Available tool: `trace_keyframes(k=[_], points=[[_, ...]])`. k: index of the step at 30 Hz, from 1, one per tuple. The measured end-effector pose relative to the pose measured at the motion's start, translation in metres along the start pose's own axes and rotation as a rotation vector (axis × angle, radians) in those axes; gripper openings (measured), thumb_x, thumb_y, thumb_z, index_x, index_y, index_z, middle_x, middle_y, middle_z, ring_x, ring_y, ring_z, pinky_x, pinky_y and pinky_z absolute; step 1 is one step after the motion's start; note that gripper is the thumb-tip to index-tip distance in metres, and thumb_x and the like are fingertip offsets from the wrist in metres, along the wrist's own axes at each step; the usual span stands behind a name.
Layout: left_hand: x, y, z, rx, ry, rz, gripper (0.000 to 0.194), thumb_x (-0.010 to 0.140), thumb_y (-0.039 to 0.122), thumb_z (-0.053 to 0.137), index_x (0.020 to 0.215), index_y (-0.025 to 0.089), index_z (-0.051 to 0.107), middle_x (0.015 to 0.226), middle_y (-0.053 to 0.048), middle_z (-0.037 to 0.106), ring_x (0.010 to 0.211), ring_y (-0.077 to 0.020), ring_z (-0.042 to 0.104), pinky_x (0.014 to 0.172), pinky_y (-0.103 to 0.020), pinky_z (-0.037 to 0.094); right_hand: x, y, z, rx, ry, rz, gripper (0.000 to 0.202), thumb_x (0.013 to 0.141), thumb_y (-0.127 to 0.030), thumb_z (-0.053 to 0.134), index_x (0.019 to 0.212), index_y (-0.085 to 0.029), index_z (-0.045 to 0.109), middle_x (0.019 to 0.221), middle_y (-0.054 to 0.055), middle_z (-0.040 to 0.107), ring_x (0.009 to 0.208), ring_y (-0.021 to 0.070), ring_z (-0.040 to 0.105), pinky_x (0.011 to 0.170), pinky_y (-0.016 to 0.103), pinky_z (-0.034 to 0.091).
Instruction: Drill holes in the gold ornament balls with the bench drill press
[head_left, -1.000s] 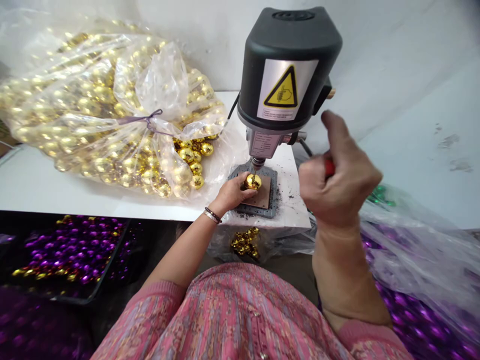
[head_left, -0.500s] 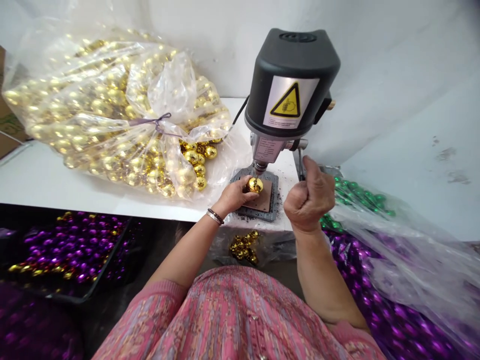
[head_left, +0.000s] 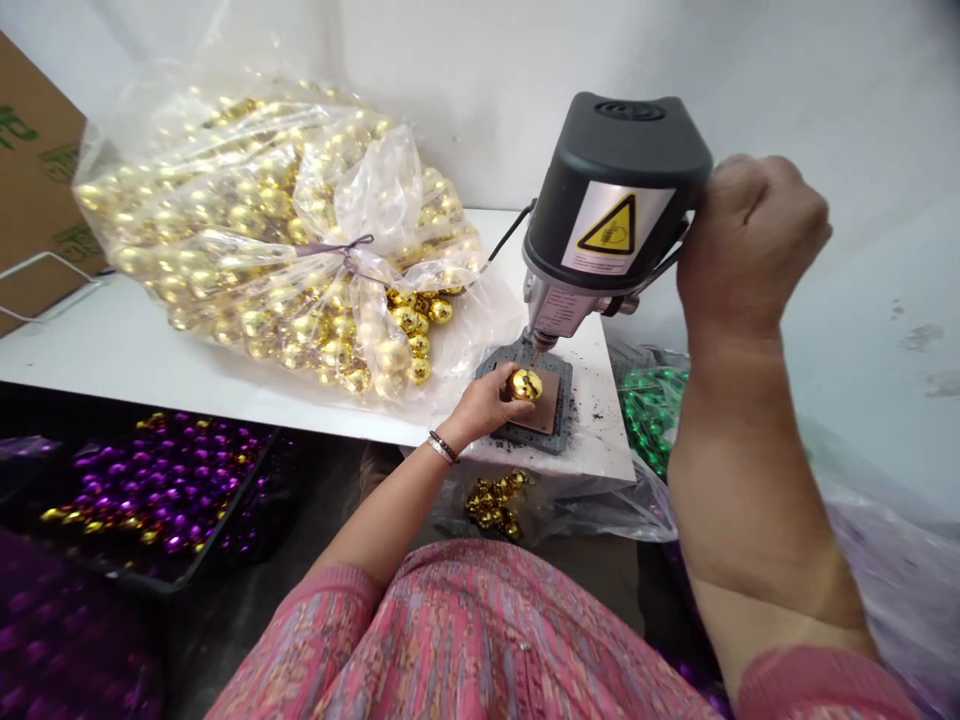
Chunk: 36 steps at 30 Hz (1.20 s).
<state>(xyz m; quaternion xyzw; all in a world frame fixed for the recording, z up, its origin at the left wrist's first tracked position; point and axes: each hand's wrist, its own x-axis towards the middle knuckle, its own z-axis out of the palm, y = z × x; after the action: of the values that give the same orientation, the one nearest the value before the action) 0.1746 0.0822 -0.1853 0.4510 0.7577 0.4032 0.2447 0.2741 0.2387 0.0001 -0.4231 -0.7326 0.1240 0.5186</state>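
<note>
Between thumb and fingers, my left hand (head_left: 484, 405) grips a shiny gold ball (head_left: 526, 385) on the brown pad (head_left: 549, 398) of a small bench drill press (head_left: 615, 190). The drill's tip (head_left: 537, 350) is just above the ball. A dark mark shows on the ball's top. My right hand (head_left: 750, 240) is raised beside the motor housing, closed around the end of the drill press lever (head_left: 664, 268). The grip itself is hidden by the fist. Dark shavings are scattered around the grey base (head_left: 564, 430).
A clear bag of gold balls (head_left: 255, 230), tied with purple string, lies left on the white table (head_left: 225, 395). More gold balls (head_left: 495, 505) rest in plastic below the table edge. Purple balls (head_left: 165, 480) fill a dark crate; green ones (head_left: 652, 410) are at right. A cardboard box (head_left: 45, 160) stands left.
My right hand has swung up and to the right with the lever, from beside the drill's column to beside the motor. My left hand stays on the ball. The view has shifted slightly.
</note>
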Motion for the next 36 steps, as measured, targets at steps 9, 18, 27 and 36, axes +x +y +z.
trace_keyframes(k=[9,18,27,36], points=[[-0.021,-0.008,-0.063,0.415,0.207,-0.09,0.037,0.096,0.028,0.052,0.129,0.014,0.063,0.125,-0.017,0.068,0.106,-0.0255,0.066,0.094,-0.038,0.05,0.006,0.004,0.014,0.145,0.052,0.037,0.036,0.093,-0.015,0.033,0.058,-0.02,0.028,0.065,-0.005,0.032,0.065,0.0066,0.021,0.075,0.031,0.027],[-0.015,-0.023,-0.082,0.951,0.115,-0.413,0.044,0.091,0.008,0.037,0.129,0.004,0.058,0.12,-0.029,0.063,0.108,-0.037,0.067,0.085,-0.043,0.05,0.007,0.003,0.01,0.201,-0.036,0.007,0.032,0.093,-0.013,0.031,0.064,-0.018,0.043,0.071,-0.002,0.042,0.07,0.0096,0.033,0.077,0.032,0.025],[-0.025,-0.02,-0.076,0.25,0.162,-0.023,0.058,0.082,0.038,0.066,0.135,0.018,0.051,0.123,-0.012,0.064,0.106,-0.0221,0.063,0.093,-0.034,0.049,0.01,0.005,0.011,0.179,-0.061,0.006,0.031,0.091,-0.015,0.031,0.063,-0.021,0.043,0.071,-0.001,0.044,0.072,0.0123,0.038,0.078,0.032,0.029],[-0.027,-0.015,-0.033,-0.717,-0.052,-0.173,0.062,0.074,0.039,0.063,0.13,0.025,0.039,0.101,-0.004,0.066,0.077,-0.0126,0.062,0.062,-0.023,0.045,0.01,0.0,0.007,0.124,-0.089,-0.007,0.032,0.094,-0.014,0.035,0.063,-0.022,0.038,0.07,-0.002,0.042,0.071,0.0119,0.037,0.078,0.031,0.028]])
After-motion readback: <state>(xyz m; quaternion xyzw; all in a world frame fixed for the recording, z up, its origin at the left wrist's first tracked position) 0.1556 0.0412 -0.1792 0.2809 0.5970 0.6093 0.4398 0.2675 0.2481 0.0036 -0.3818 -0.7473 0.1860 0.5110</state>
